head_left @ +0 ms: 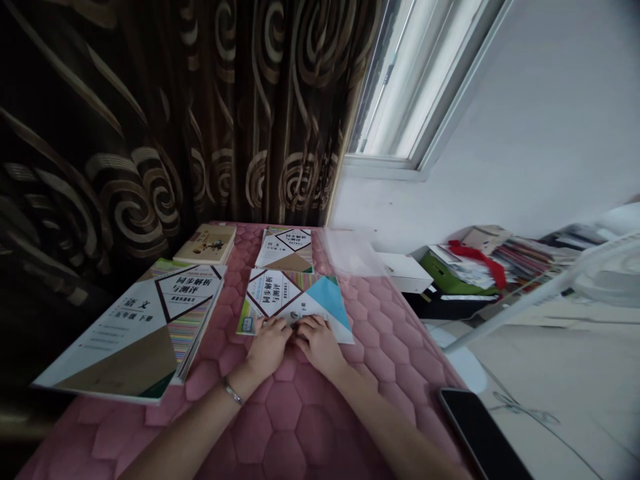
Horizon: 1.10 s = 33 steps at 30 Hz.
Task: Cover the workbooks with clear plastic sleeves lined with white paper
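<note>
We lean over a pink quilted cover (300, 427) spread before a dark patterned curtain (150, 113). The largest workbook (135, 327) lies at the left. The middle workbook (295, 297), the one we handle, lies just right of it, with a further workbook (286, 248) beyond it and a small book (206, 243) far left. Our left hand (267, 347) and right hand (320, 343) lie side by side on its near edge, palms down, fingers flat and close, gripping nothing. The quilting looks soft, so we judge that pressure is best shared evenly between both hands, lest the thin book skew or buckle. A phone (480, 433) lies near right, well apart. A bracelet (233, 392) circles our left wrist.
</note>
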Each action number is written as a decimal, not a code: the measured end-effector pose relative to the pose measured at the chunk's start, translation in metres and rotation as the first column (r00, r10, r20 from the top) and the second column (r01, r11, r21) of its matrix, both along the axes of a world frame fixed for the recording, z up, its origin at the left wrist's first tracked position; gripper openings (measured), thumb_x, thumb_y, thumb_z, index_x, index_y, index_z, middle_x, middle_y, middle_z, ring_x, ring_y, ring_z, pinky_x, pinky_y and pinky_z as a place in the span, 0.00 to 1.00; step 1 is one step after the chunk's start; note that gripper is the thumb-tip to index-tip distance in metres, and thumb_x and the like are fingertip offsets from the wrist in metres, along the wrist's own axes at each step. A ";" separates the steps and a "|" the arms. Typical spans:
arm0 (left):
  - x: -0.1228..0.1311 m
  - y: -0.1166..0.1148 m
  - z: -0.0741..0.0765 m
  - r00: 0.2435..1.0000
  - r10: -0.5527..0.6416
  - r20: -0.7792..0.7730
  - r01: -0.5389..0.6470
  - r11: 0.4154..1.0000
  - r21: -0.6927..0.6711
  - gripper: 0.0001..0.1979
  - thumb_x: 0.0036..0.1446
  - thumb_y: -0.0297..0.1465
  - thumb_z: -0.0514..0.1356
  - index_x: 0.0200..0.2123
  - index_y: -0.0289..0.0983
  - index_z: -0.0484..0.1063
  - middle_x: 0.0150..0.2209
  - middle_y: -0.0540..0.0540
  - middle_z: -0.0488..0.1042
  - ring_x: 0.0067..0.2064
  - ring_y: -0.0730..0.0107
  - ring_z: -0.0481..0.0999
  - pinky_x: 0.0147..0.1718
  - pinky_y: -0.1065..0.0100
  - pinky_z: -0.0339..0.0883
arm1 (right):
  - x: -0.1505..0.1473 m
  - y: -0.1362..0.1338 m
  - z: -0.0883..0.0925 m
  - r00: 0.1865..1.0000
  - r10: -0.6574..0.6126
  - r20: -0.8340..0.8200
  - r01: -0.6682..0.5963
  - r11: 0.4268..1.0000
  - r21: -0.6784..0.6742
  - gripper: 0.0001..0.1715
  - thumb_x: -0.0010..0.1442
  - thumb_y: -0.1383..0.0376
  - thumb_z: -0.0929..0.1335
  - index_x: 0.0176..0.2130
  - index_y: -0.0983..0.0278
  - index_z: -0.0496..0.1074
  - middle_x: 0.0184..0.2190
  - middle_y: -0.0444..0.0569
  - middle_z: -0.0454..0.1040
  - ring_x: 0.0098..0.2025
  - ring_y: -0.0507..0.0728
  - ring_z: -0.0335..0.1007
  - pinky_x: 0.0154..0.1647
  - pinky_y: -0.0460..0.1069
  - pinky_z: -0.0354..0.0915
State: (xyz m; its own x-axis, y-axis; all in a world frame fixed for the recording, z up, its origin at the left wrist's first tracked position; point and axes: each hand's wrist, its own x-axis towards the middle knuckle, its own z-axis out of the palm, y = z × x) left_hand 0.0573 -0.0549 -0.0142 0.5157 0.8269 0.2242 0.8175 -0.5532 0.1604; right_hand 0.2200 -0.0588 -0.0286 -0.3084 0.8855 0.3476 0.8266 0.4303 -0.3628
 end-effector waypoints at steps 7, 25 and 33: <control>-0.048 0.004 -0.005 0.981 0.128 0.146 -0.118 0.990 -0.073 0.14 0.60 0.24 0.56 0.38 0.46 0.80 0.37 0.47 0.74 0.46 0.62 0.70 0.47 0.59 0.60 | 0.061 -0.007 -0.012 0.990 0.055 -0.133 -0.057 0.998 -0.016 0.14 0.62 0.69 0.65 0.36 0.55 0.79 0.40 0.47 0.78 0.46 0.58 0.68 0.50 0.55 0.63; -0.063 -0.010 0.006 0.981 0.183 -0.068 -0.186 0.981 -0.049 0.22 0.55 0.15 0.50 0.43 0.39 0.77 0.46 0.43 0.74 0.50 0.61 0.71 0.51 0.58 0.63 | 0.127 0.015 0.029 0.987 0.162 0.003 -0.152 0.936 -0.316 0.22 0.55 0.73 0.62 0.42 0.56 0.80 0.47 0.46 0.78 0.50 0.56 0.72 0.54 0.53 0.65; -0.001 -0.022 0.008 0.967 0.173 -0.185 -0.163 0.984 0.069 0.16 0.60 0.20 0.51 0.44 0.36 0.75 0.47 0.41 0.75 0.49 0.59 0.73 0.52 0.54 0.62 | 0.067 0.114 0.043 0.975 -0.140 0.174 0.171 0.968 -0.183 0.23 0.66 0.67 0.59 0.57 0.70 0.67 0.59 0.65 0.65 0.58 0.66 0.62 0.55 0.59 0.59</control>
State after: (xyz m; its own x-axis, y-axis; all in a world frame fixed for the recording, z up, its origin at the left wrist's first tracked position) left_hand 0.0567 -0.0774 -0.0059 0.4077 0.8949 0.1818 0.9120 -0.4090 -0.0318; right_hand 0.2869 0.0554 0.0146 -0.1984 0.9727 0.1204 0.9312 0.2254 -0.2865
